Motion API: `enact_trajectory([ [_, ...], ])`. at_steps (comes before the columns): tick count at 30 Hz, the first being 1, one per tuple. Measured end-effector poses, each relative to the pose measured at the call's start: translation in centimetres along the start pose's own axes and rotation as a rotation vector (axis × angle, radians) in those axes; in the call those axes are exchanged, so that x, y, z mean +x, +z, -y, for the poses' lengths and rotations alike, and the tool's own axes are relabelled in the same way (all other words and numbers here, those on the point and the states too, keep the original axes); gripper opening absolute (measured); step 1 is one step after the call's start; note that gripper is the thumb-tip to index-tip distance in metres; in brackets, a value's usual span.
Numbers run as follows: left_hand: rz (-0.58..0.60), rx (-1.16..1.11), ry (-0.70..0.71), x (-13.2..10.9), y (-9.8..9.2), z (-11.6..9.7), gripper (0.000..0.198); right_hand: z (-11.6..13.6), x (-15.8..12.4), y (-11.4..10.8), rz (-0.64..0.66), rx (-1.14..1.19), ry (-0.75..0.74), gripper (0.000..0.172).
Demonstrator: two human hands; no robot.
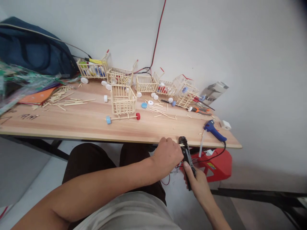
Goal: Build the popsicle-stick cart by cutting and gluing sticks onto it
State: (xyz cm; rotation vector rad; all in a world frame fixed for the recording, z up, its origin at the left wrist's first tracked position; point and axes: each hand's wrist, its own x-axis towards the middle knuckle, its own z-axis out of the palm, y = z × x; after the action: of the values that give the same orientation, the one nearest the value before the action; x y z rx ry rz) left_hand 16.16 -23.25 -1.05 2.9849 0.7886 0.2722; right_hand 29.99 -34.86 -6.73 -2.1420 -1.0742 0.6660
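My right hand [195, 180] is wrapped round the grip of a black hand cutter [188, 158], held tilted just off the front edge of the table. Its dark head points up and away from me. My left hand [168, 156] is closed beside that head, knuckles up. Pale ends of thin wooden sticks [181, 145] poke out from it at the cutter's head; the rest of them is hidden by the fingers. Beyond my hands, on the table, stands a small cart built of sticks [123, 102], with bottle-cap wheels in blue, red and white.
Several similar stick carts [146, 84] line the wall. Loose sticks [72, 102] lie on the wooden table [79, 126]. A blue glue gun [214, 130] rests at the right, near orange-handled pliers [201, 111]. A dark blue bag [35, 48] sits at the left; a red case [220, 164] is below.
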Motion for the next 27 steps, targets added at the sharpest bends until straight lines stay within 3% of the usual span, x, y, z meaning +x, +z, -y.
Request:
enact_trajectory([
  [15,0.070,-0.056,0.030,0.7,0.2,-0.6,0.015,-1.8,-0.8,1.3,-0.064,0.040,-0.004,0.059],
  [21,0.061,-0.078,0.035,0.8,0.3,-0.7,0.015,-2.4,-0.9,1.5,-0.128,-0.052,-0.056,0.061],
  [24,0.064,-0.124,0.008,0.4,0.2,0.0,0.016,-2.3,-1.0,0.9,-0.156,-0.105,-0.061,0.063],
  [27,0.034,-0.253,-0.059,-0.4,-0.4,2.1,0.018,-1.2,-0.6,-0.4,-0.170,-0.186,-0.108,0.065],
])
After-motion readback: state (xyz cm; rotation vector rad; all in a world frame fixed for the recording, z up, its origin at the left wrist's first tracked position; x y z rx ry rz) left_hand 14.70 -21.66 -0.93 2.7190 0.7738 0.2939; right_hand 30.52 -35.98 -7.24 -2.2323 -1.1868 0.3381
